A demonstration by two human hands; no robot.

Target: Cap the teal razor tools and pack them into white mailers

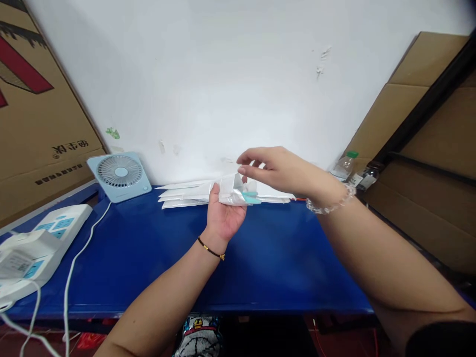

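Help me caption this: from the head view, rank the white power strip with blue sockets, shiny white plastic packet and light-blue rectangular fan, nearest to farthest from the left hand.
1. Shiny white plastic packet: held in the left hand.
2. Light-blue rectangular fan: left, by the wall.
3. White power strip with blue sockets: far left.

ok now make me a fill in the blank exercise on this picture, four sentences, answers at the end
1. The white packet is held in the person's ____ hand.
2. The right hand wears a clear beaded ____ at the wrist.
3. The clear bottle's cap is ____.
4. The tabletop is ____.

Missing words: left; bracelet; green; blue.
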